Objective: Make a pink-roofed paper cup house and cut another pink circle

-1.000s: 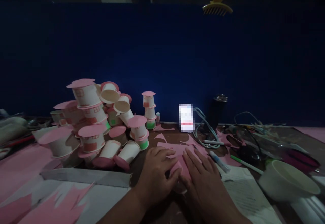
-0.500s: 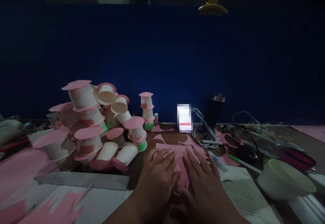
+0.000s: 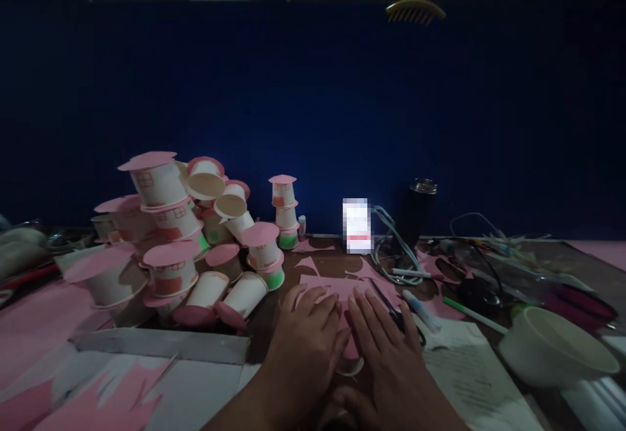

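Note:
My left hand lies with its fingers stretched out, pressing on pink paper in front of me. Flat beside it, my right hand rests on the same paper, fingers extended and thumb held apart. Between the hands, part of a white paper cup shows under the pink paper; the rest is covered by my hands. Close to my right fingers lie dark-handled scissors, partly hidden. A glue tube is just to their right.
Pink-roofed paper-cup houses are piled at the left, with a small cup tower behind. A bright phone, coiled cable and dark bottle stand at the back. A white bowl and printed sheet are right.
My right hand has shifted slightly left and its thumb has moved lower, away from the cup. More of the scissors and of the white cup shows now. My left hand has barely moved.

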Motion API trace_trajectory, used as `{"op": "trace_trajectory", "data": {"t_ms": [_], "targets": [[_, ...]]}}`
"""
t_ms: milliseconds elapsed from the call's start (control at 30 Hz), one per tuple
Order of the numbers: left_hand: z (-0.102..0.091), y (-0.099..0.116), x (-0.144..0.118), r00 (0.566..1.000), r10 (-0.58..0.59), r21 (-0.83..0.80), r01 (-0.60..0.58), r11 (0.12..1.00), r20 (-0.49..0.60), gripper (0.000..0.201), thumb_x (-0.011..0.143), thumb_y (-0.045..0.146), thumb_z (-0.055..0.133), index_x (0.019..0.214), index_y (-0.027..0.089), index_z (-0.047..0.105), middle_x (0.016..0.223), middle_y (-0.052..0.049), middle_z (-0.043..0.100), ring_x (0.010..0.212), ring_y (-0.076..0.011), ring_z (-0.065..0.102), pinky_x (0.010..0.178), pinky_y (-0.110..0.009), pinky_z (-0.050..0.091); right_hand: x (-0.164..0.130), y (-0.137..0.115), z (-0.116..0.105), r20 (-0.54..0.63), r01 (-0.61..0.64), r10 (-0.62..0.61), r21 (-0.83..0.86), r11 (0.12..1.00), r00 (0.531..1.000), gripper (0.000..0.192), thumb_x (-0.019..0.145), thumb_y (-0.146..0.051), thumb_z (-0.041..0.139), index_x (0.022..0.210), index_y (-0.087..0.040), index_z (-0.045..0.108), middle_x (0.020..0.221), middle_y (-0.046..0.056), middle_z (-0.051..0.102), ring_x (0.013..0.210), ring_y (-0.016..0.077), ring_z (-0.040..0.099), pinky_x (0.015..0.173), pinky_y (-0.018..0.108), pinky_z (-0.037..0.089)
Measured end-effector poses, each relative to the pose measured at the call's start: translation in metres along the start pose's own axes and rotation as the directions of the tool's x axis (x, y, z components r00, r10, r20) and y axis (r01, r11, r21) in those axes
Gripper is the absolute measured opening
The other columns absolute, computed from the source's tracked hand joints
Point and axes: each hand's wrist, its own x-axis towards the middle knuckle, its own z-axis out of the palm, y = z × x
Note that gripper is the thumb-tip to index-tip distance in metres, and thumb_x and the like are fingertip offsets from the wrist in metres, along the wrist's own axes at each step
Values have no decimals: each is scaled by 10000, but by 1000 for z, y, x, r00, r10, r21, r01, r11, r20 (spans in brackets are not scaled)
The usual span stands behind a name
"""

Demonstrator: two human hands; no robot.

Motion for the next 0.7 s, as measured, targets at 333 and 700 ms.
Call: {"op": "trace_trajectory", "data": {"t_ms": [333,700], "targets": [[5,5,-1,997,38,42,-36,998,-61,258,925,186,445,1101,166,632,1157,-49,677,1130,-231,540,1097,-483,272,1,-2,1,10,27,-27,35,999,1000,926,821,-696,425,1462,-41,293,1440,200,462,1346,374,347,1085,571,-67],[7,3,-5,1000,15,17,-15,1000,-6,296,929,213,443,1175,179,605,1192,-63,662,1186,-261,521,1125,-538,232,0,0,1,22,23,-25,92,995,999,972,820,-699,435,1518,-95,129,1459,197,437,1337,399,364,1060,624,45]]}}
